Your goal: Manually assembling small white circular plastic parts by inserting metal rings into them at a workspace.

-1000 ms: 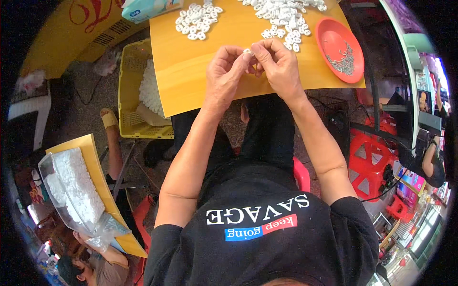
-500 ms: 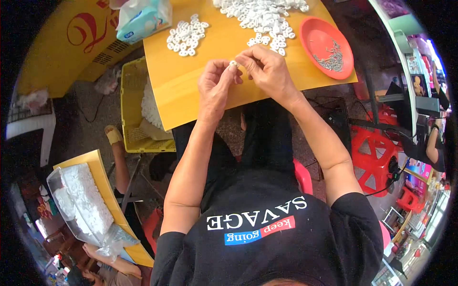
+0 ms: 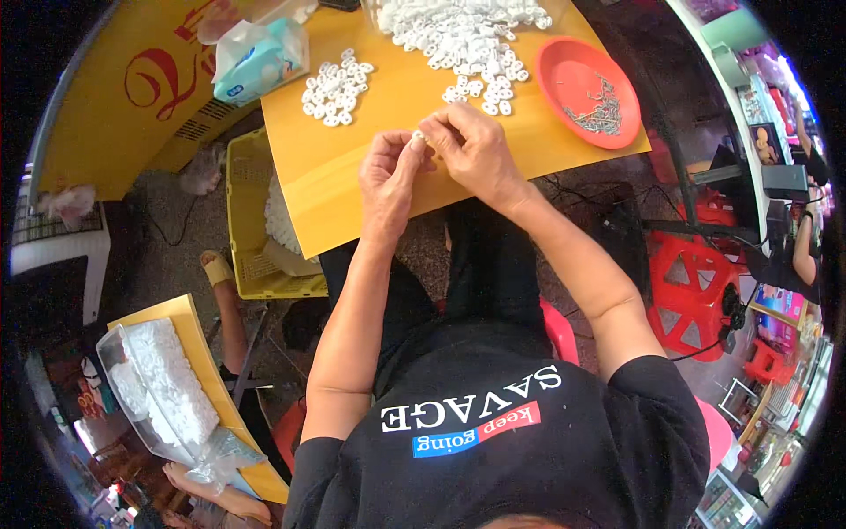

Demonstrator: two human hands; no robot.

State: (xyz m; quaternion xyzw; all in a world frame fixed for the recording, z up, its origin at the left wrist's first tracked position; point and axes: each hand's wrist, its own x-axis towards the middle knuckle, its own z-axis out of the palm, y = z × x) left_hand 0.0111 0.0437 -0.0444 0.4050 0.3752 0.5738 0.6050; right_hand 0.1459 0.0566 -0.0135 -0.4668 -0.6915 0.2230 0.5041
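Both hands meet over the near middle of the yellow tabletop [image 3: 352, 176]. The left hand [image 3: 388, 181] and right hand [image 3: 471, 150] pinch one small white plastic piece [image 3: 417, 137] between their fingertips, close to the table's front edge. Beyond lie a big heap of white pieces [image 3: 458, 31] and a smaller cluster [image 3: 333, 86]. The red dish of metal pins [image 3: 589, 88] sits near the right edge. Bare tabletop lies left of the hands.

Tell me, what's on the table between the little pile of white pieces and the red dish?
In the head view, between the small white pile and the red dish lies the big heap of white pieces, spilling toward both hands.
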